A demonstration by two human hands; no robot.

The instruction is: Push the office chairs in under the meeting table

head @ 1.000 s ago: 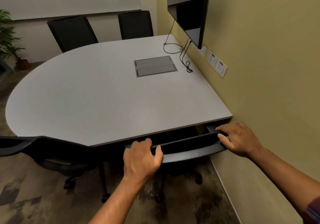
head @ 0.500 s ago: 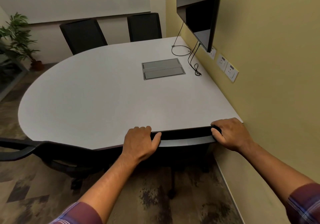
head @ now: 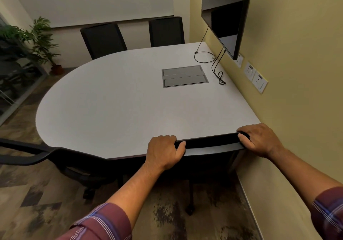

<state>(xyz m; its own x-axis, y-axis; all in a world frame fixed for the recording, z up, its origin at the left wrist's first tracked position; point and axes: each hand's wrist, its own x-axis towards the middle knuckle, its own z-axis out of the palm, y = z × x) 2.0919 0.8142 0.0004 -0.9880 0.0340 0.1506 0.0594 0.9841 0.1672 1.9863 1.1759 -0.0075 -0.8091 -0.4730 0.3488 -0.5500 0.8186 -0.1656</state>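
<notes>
Black mesh and plastic are seen at the near edge of the pale grey worktop [head: 111,109], where an office chair's top rail [head: 211,144] is now pressed flush against the rim; a second ago a clear gap lay between rail and worktop, and half a second ago it had all but closed. By that measure this chair is judged home, its seat hidden beneath the top.

At far left, a second chair [head: 61,158] is caught with its curved armrest jutting out past the rounded end of the worktop, angled and only partly under; it is judged the next to be pushed.

The left hand [head: 164,151] is clamped over the rail with the thumb hooked on top, while the right hand [head: 259,140] is wrapped round the rail's other end, close to the yellow wall [head: 297,72].

The worktop is matte, D-shaped, with a brushed metal cable hatch [head: 184,76] set flush and a thin black cable [head: 217,67] looped nearby. Two tall chairs [head: 167,31] are tucked in at the far side. The floor is patterned carpet [head: 37,202].
</notes>
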